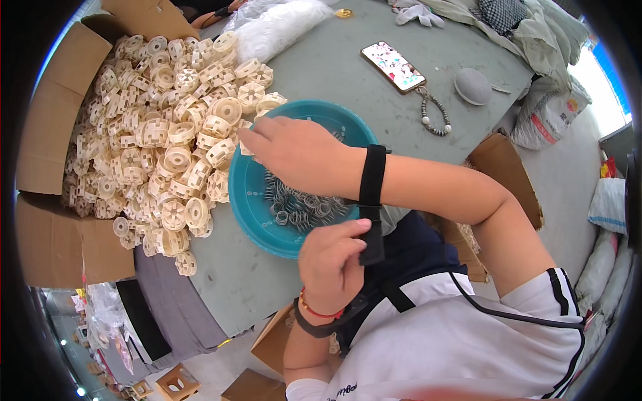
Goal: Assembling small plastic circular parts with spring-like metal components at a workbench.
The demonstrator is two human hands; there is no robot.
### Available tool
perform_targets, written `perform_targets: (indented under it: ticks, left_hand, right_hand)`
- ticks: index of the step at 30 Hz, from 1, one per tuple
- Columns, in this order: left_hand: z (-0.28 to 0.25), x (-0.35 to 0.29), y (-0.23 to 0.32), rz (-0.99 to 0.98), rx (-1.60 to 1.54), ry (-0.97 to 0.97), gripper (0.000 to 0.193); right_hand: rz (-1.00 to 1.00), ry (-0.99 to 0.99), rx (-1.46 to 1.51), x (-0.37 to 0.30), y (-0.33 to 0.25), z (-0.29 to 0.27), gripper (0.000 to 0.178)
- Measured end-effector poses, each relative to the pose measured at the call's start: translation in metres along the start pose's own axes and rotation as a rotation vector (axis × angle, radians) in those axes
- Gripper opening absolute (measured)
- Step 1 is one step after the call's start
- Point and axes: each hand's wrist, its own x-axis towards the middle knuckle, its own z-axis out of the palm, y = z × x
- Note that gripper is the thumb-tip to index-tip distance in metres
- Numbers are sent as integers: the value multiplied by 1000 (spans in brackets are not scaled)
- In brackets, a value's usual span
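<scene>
My right hand (291,150) reaches across the teal basin (242,224) to its left rim. Its fingers close on a cream plastic wheel-shaped part (245,142) at the edge of the heap; the hand hides most of that part. Many small metal coil springs (311,208) lie in the basin, beneath this hand. In front of the basin my left hand (331,264) is closed, fingers curled. Its fingertips meet the black strap piece (372,244) hanging from my right wrist band (372,175). Whether they also hold something small is hidden.
A big heap of cream plastic parts (167,140) spills from an open cardboard box (57,113) at left. On the grey-green table (314,60) lie a phone (393,65) with a beaded strap, a grey cup-shaped object (472,87), a white glove (419,15) and clear plastic bags (281,27).
</scene>
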Motion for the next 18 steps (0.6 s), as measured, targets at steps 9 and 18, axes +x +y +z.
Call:
perform_targets:
  ticks: [9,18]
  left_hand:
    - [15,26,5,-23,142,32,19]
    - [26,23,6,-122,253,152,24]
  right_hand:
    - [-244,145,-318,-1,-9,-5,38]
    - [-206,168,-281,1,-7,-6,36]
